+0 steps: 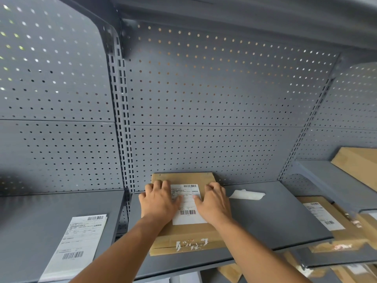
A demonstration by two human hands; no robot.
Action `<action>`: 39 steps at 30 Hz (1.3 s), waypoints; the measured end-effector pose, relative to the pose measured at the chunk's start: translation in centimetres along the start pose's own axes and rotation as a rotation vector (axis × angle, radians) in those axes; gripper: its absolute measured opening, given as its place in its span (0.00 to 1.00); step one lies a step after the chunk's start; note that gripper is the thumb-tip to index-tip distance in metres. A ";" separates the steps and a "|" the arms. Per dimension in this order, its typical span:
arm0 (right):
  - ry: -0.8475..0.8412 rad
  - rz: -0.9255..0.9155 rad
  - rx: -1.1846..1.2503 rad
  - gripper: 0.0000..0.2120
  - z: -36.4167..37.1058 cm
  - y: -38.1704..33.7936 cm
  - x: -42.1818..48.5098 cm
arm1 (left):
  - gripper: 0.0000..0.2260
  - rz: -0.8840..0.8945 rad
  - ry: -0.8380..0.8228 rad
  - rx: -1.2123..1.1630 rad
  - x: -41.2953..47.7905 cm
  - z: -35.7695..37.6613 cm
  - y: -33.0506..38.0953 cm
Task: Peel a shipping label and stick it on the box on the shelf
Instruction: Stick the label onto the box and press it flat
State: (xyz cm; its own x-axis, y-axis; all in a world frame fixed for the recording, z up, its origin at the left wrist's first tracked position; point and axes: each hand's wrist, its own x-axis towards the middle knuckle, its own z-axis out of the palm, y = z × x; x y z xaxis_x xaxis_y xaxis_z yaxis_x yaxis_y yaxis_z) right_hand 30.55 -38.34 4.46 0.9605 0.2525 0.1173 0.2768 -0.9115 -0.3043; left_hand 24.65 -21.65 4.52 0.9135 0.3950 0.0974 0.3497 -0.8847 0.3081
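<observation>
A: What can't be read here?

B: Print on the white rectangular shipping label (188,203) is too small to make out; only two barcodes show, one at its far edge, one nearer. Its left and right margins sit under the hands. The far left corner of the flat brown cardboard box (184,233) is covered by fingers. Torn white patches on the box's near flap are illegible.

A: And at the frame edges?

B: The stack of white printed label sheets (76,245) on the left bay is cut off at the bottom. The brown cardboard parcels (334,227) low right are blurred and partly under the grey metal shelf (275,217). Another cardboard slab upper right runs out of frame.

A: Where is the label?

B: Lying flat on top of the box, which rests on the shelf's middle bay, its far end against the grey perforated back panel (204,99).

A: Hand pose?

B: Both forearms reach up from the bottom edge. Left hand (158,201) palm down, fingers spread flat, over the label's left edge and the box. Right hand (213,203) the same on the right edge. Neither is gripping anything; both are open, lying flat on the label.

A: Anything loose?

B: A curled strip of white backing paper (247,194) lies on the shelf just right of the box, apart from it.
</observation>
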 end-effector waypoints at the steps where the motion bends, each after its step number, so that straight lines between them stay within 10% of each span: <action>1: 0.015 -0.002 0.017 0.24 0.0 0.2 0.0 | 0.25 0.007 0.002 -0.012 0.0 0.0 -0.1; 10: 0.043 -0.008 -0.007 0.41 0.1 0.0 -0.2 | 0.35 0.015 -0.005 0.051 -0.1 0.3 0.0; 19: 0.036 0.000 0.065 0.22 -0.1 0.4 0.2 | 0.18 0.009 -0.015 -0.065 0.3 0.2 -0.7; 31: -0.007 0.005 0.004 0.45 0.5 -0.4 3.4 | 0.36 0.015 -0.025 0.126 3.9 0.3 0.6; 39: 0.023 -0.008 0.101 0.27 0.7 0.3 3.5 | 0.24 0.029 -0.014 0.050 4.0 0.4 0.0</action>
State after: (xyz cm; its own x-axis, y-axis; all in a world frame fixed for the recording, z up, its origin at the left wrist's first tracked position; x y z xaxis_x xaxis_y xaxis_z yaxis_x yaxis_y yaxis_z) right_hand 34.00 -37.49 4.13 0.9576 0.2511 0.1415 0.2873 -0.8718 -0.3968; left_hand 28.37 -20.20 4.59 0.9262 0.3656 0.0921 0.3325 -0.9073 0.2574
